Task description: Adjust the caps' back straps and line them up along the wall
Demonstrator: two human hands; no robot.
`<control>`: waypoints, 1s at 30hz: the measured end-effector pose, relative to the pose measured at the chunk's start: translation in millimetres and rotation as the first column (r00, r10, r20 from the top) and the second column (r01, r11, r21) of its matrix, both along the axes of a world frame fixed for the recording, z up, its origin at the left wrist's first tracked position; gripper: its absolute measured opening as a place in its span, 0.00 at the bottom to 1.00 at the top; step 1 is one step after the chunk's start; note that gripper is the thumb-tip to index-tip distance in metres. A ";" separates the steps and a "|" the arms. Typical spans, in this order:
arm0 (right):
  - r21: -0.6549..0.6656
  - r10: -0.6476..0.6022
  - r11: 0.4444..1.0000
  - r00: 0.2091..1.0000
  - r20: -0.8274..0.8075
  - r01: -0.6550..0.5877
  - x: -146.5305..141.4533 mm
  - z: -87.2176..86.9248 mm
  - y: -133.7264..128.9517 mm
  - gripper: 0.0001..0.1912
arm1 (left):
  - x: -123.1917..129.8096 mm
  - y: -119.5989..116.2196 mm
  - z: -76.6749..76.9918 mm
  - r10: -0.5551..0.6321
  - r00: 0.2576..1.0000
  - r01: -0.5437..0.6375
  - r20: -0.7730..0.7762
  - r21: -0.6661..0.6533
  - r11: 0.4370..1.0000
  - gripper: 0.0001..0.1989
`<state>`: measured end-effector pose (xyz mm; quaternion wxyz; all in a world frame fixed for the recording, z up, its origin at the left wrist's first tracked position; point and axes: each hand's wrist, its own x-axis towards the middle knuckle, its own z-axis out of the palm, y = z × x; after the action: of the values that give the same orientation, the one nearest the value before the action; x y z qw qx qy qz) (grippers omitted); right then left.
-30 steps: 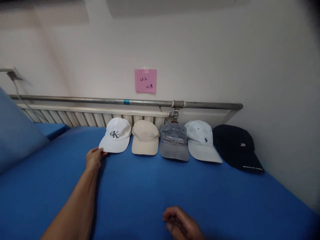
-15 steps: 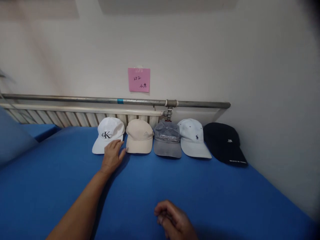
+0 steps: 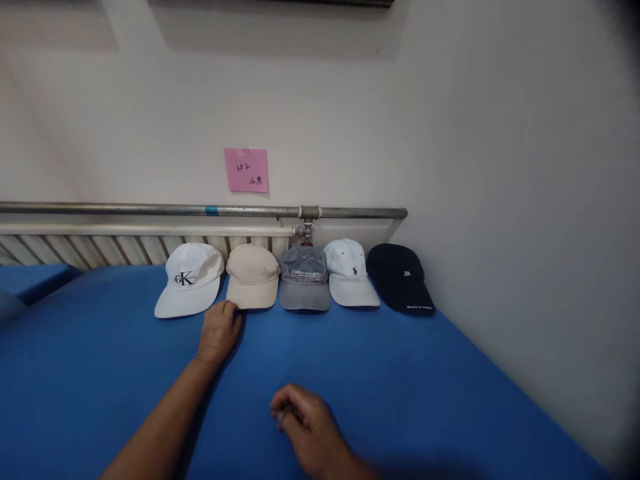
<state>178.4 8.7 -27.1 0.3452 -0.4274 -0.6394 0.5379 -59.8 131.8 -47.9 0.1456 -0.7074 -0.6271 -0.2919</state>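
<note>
Several caps stand in a row with their brims toward me: a white cap with dark letters (image 3: 193, 277), a beige cap (image 3: 253, 273), a grey cap (image 3: 304, 277), a pale blue cap (image 3: 349, 270) and a black cap (image 3: 400, 277). My left hand (image 3: 219, 330) is closed at the near left corner of the beige cap's brim, its fingertips on the edge. The white cap's brim is just left of it. My right hand (image 3: 307, 427) hovers lower down with curled fingers, apart from the caps, and nothing shows in it.
The caps rest on a blue-covered surface (image 3: 400, 387) against the wall. Behind them run a metal pipe (image 3: 150, 209) with a valve (image 3: 307, 231) and a white radiator (image 3: 120, 250). A pink note (image 3: 247, 171) is taped to the wall above.
My left hand has left the white cap's brim for the beige cap's left corner, and its fingers have drawn together. The white cap sits farther from the beige one. The view has shifted right.
</note>
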 end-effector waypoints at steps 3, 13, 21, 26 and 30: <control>0.021 -0.003 1.000 1.000 0.002 0.003 0.2 0.9 -1.5 0.11 | 17.7 1.9 2.3 0.039 0.997 -0.039 -0.065 -0.003 0.999 0.15; -0.003 0.001 1.000 1.000 -0.004 -0.001 -0.1 -5.2 1.1 0.09 | 29.6 19.2 4.3 0.076 0.976 -0.103 -0.204 -0.124 0.987 0.27; 0.002 0.002 1.000 1.000 0.009 -0.002 0.5 -6.2 0.7 0.11 | 29.7 14.3 7.3 0.170 0.959 -0.210 -0.224 -0.167 0.963 0.27; -0.008 -0.011 1.000 1.000 0.007 0.011 -0.2 -8.2 1.1 0.10 | 28.9 12.0 10.0 0.176 0.959 -0.215 -0.222 -0.164 0.963 0.26; 0.005 -0.006 1.000 1.000 -0.015 0.006 -0.2 -7.6 0.8 0.12 | 29.8 8.1 9.7 0.192 0.962 -0.219 -0.196 -0.131 0.967 0.25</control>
<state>178.2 9.5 -34.7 0.3526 -0.4244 -0.6369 0.5385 -30.0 139.9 -38.2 0.1774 -0.6710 -0.7017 -0.1609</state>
